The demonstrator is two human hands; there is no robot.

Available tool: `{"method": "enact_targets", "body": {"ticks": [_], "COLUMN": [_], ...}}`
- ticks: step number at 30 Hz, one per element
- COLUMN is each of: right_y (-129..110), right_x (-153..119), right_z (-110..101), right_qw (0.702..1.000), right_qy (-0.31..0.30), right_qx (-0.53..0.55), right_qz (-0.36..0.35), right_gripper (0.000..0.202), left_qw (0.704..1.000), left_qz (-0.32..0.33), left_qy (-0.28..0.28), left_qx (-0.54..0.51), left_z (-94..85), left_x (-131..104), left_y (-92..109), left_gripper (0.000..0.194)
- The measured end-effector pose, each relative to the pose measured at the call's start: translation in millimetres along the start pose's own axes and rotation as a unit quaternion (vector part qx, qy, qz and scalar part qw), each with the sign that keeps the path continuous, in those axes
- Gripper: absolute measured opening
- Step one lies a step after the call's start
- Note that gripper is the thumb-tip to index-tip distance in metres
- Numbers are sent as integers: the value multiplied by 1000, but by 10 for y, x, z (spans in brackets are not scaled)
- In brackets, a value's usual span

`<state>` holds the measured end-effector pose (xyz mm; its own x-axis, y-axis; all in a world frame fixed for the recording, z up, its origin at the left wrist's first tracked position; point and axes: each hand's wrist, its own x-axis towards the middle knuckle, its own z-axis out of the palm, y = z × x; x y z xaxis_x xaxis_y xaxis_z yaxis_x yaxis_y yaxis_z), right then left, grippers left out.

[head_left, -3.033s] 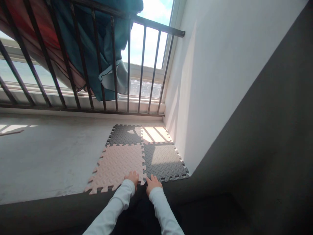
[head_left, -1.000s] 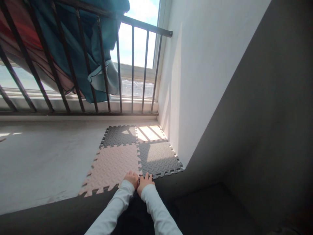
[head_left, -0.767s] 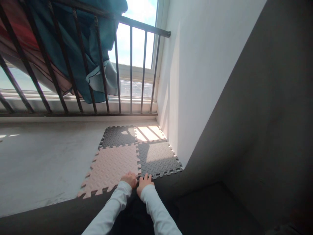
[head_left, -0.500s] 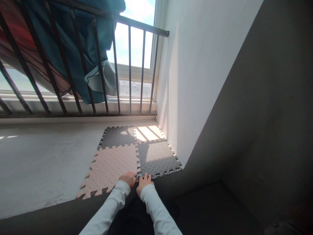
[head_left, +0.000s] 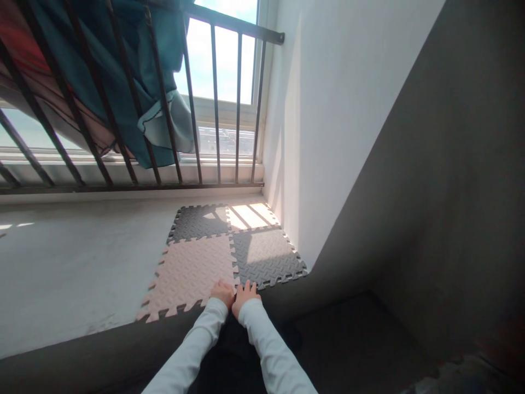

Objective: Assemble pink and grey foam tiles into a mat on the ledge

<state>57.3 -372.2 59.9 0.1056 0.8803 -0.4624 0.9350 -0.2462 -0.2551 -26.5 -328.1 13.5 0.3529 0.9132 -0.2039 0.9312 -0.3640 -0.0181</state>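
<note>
Four-square interlocking foam mat tiles lie joined on a pale ledge. My left hand (head_left: 222,293) has its fingers curled at the near right corner of the pink foam tile (head_left: 192,273). Beside it, almost touching, my right hand (head_left: 246,295) grips the near left corner of the front dark grey foam tile (head_left: 270,257), fingertips on top. The thumbs and undersides of both hands are hidden. Behind lie another dark grey tile (head_left: 199,223) and a sunlit pale tile (head_left: 252,216). The seam between the two front tiles runs down to my hands.
The ledge (head_left: 82,262) continues left, its front edge dropping to a dark floor (head_left: 361,339). A white wall (head_left: 320,137) borders the tiles on the right. Metal railing (head_left: 217,109) stands behind, with blue and reddish cloth (head_left: 159,71) hanging beyond it by the window (head_left: 225,60).
Both hands have drawn closer together at the seam, the left one shifting right. The view has tilted slightly, and the tiles appear a little higher and farther right.
</note>
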Motion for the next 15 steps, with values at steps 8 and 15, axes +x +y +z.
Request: {"method": "enact_targets", "body": {"ticks": [8, 15], "right_y": [8, -37], "right_x": [-16, 2], "right_z": [-33, -86], "right_qw": [1000, 999], "right_qy": [-17, -20], "right_qx": [2, -15], "right_qz": [-1, 20], "right_gripper": [67, 67], "left_qw": [994, 998], "left_qz": [16, 8], "left_qy": [105, 51], "left_qx": [14, 41], "left_z": [422, 141], "left_x": [193, 87], "left_y": [-103, 15], "left_gripper": [38, 41]}}
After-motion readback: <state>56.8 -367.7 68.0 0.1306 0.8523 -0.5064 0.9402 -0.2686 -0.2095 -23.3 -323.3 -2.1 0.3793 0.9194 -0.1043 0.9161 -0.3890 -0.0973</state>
